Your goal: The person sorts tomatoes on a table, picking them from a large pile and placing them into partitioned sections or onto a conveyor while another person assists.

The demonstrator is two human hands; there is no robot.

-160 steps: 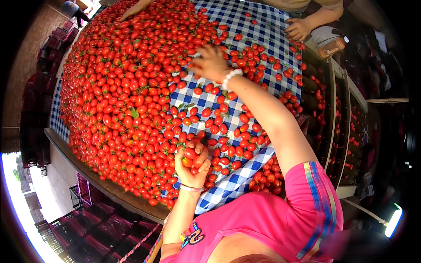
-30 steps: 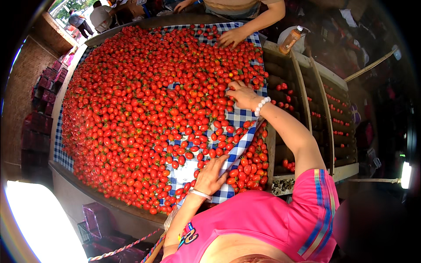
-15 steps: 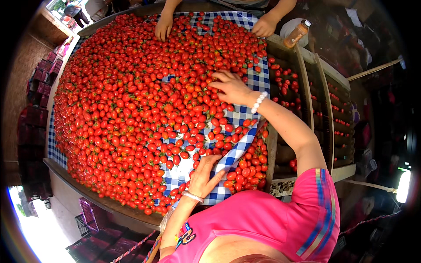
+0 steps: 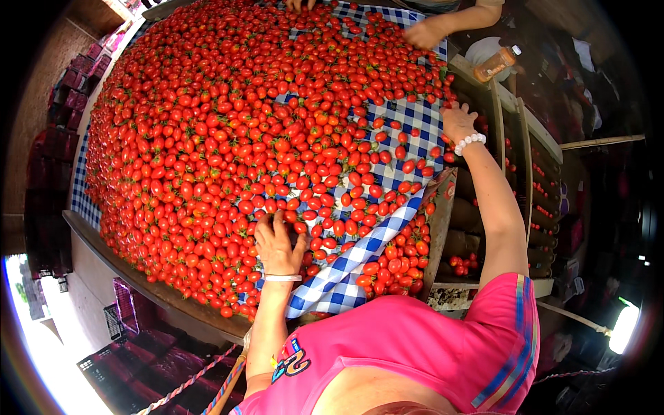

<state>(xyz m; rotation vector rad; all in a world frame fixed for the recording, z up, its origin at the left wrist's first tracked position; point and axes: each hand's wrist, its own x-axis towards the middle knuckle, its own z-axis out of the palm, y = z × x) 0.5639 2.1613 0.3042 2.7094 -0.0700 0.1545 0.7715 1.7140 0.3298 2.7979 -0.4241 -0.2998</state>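
A deep heap of red cherry tomatoes [image 4: 228,138] covers a blue-and-white checked cloth [image 4: 342,280] on a long table. My left hand [image 4: 277,243], with a white band at the wrist, lies back-up and cupped over tomatoes near the table's front edge; what is under the palm is hidden. My right hand [image 4: 458,122], with a white bead bracelet, is stretched out to the table's right edge, by the sparse tomatoes on the bare cloth. Its fingers point away and their grip is hidden.
Another person's hands [image 4: 422,32] work in the tomatoes at the far end. Dark crates [image 4: 465,263] holding some tomatoes stand along the right side, with an orange bottle [image 4: 495,63] on top. Dark red crates [image 4: 66,76] are stacked to the left. The wooden table edge [image 4: 131,273] runs below.
My right hand has moved from the middle of the cloth out to the table's right edge. My left hand has slid forward onto the tomatoes and turned palm down.
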